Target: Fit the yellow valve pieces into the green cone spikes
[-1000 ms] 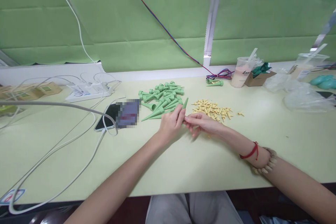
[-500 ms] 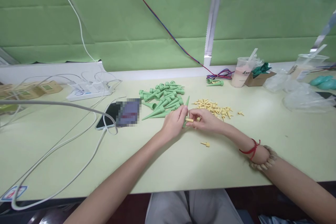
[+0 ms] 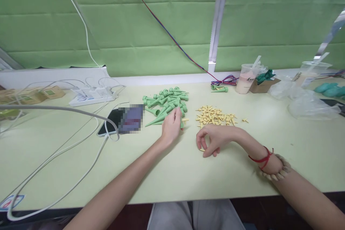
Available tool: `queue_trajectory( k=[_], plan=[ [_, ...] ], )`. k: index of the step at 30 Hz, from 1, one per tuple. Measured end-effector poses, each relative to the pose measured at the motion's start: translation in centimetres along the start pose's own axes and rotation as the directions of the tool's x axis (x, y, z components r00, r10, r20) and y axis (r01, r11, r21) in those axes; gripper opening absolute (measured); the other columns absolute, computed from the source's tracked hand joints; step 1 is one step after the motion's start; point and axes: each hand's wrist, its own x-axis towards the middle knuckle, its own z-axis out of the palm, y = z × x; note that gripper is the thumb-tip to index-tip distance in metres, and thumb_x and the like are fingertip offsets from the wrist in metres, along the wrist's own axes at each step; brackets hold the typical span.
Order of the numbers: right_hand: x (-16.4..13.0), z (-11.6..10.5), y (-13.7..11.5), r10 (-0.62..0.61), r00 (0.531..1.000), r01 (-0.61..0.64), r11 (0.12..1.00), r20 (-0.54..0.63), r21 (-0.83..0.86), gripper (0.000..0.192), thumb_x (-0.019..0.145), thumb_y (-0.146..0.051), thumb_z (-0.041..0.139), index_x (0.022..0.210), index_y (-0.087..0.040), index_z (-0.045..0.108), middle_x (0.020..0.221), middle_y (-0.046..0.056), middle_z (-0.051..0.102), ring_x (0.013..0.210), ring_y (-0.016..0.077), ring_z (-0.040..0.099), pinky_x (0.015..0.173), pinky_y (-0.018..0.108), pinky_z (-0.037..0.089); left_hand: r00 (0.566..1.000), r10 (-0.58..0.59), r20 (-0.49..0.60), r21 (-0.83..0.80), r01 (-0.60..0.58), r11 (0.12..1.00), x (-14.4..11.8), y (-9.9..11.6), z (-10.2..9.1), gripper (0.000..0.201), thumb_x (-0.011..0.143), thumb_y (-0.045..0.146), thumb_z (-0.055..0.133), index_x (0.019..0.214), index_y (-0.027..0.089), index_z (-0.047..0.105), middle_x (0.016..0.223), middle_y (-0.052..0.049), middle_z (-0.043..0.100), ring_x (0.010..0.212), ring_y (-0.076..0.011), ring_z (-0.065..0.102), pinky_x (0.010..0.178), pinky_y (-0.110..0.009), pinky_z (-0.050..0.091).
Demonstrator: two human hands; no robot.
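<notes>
My left hand (image 3: 171, 126) is closed around a green plastic spike (image 3: 182, 125), most of it hidden by the fingers. A small yellow piece (image 3: 185, 119) sticks out sideways from that spike. Low over the table, my right hand (image 3: 214, 137) pinches a small yellow pointed peg (image 3: 202, 150) between thumb and finger; only its thin end shows. Just behind my left hand lies a heap of green spikes (image 3: 164, 105) with hollow caps. A pile of yellow pegs (image 3: 212, 115) spreads behind my right hand, with one stray peg (image 3: 244, 120) to its right.
Left of the green heap lies a phone (image 3: 110, 120), partly blurred out, with white cables (image 3: 81, 176) looping over the table. A power strip (image 3: 91, 95) stands behind. Two more green spikes (image 3: 219, 89), a drink cup (image 3: 245, 79) and plastic bags (image 3: 309, 106) are at the back right.
My right hand has left the spike and moved down towards me, now pinching the yellow peg that lay alone there. My left hand has shifted slightly left with the spike.
</notes>
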Motion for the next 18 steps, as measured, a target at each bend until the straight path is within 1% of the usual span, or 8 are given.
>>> queue_trajectory(
  k=[2,4,7,9,12,14,15,18],
  plan=[
    [0.4,-0.2,0.2,-0.046,0.996,0.042,0.998,-0.078,-0.054,0.019,0.064,-0.030,0.064,0.079,-0.018,0.062,0.067,-0.001,0.063,0.051,0.0114,0.061,0.048,0.021,0.048,1.000,0.010,-0.005,-0.010,-0.010,1.000,0.0,-0.1,0.0,0.039,0.089,0.047,0.026,0.066,0.020,0.041,0.055,0.004,0.042,0.048,-0.0108,0.048,0.052,-0.024,0.035],
    [0.6,-0.9,0.4,-0.083,0.946,0.027,0.983,-0.314,-0.179,0.015,0.067,-0.026,0.060,0.078,-0.017,0.064,0.067,0.001,0.064,0.050,0.0112,0.059,0.048,0.022,0.045,1.000,0.018,-0.014,-0.027,-0.018,0.999,0.1,-0.1,-0.1,0.038,0.089,0.046,0.026,0.067,0.020,0.042,0.057,0.003,0.042,0.049,-0.0108,0.048,0.052,-0.024,0.035],
    [0.6,-2.3,1.2,-0.194,0.634,-0.150,0.919,-0.748,-0.365,0.012,0.069,-0.024,0.057,0.075,-0.018,0.065,0.075,0.003,0.066,0.062,0.0137,0.059,0.056,0.024,0.043,1.000,0.027,-0.011,-0.038,-0.027,0.999,0.0,-0.1,-0.1,0.037,0.089,0.046,0.027,0.068,0.020,0.042,0.057,0.003,0.042,0.050,-0.0114,0.046,0.052,-0.024,0.035],
    [0.7,-3.1,1.8,-0.213,0.438,-0.279,0.892,-0.873,-0.357,0.014,0.072,-0.026,0.055,0.075,-0.018,0.066,0.077,0.004,0.066,0.071,0.0170,0.059,0.062,0.026,0.042,1.000,0.028,-0.003,-0.044,-0.028,0.999,0.0,-0.1,0.0,0.035,0.088,0.046,0.028,0.067,0.020,0.042,0.056,0.003,0.042,0.050,-0.0115,0.044,0.052,-0.024,0.035],
    [1.1,-3.4,2.4,-0.170,0.307,-0.311,0.912,-0.937,-0.267,0.024,0.079,-0.035,0.049,0.074,-0.018,0.065,0.076,0.005,0.067,0.073,0.0192,0.059,0.063,0.028,0.042,0.999,0.044,0.008,-0.084,-0.043,0.996,-0.3,0.1,0.3,0.033,0.088,0.044,0.030,0.068,0.021,0.040,0.060,0.003,0.044,0.051,-0.0109,0.044,0.055,-0.024,0.036],
    [1.6,-3.0,2.2,-0.144,0.328,-0.151,0.967,-0.934,-0.203,0.032,0.082,-0.042,0.044,0.075,-0.018,0.063,0.071,0.005,0.065,0.068,0.0171,0.059,0.061,0.027,0.043,0.997,0.070,0.021,-0.111,-0.067,0.992,-0.4,0.3,0.4,0.030,0.089,0.042,0.028,0.070,0.021,0.039,0.064,0.003,0.045,0.053,-0.0105,0.047,0.058,-0.024,0.037],
    [1.9,-2.6,1.8,-0.127,0.385,-0.019,0.989,-0.914,-0.146,0.035,0.083,-0.045,0.042,0.077,-0.018,0.063,0.067,0.003,0.064,0.062,0.0151,0.059,0.058,0.026,0.043,0.996,0.081,0.026,-0.119,-0.077,0.990,-0.5,0.5,0.4,0.029,0.089,0.041,0.027,0.072,0.021,0.039,0.065,0.003,0.046,0.054,-0.0105,0.048,0.059,-0.024,0.038],
    [2.8,-0.9,0.3,-0.073,0.662,0.278,0.948,-0.746,0.154,0.039,0.080,-0.053,0.044,0.089,-0.018,0.058,0.063,0.000,0.062,0.045,0.0096,0.054,0.048,0.024,0.044,0.994,0.099,0.036,-0.099,-0.095,0.991,-0.6,0.7,0.4,0.027,0.090,0.041,0.025,0.078,0.022,0.039,0.063,0.003,0.045,0.055,-0.0114,0.049,0.058,-0.025,0.038]
  ],
)
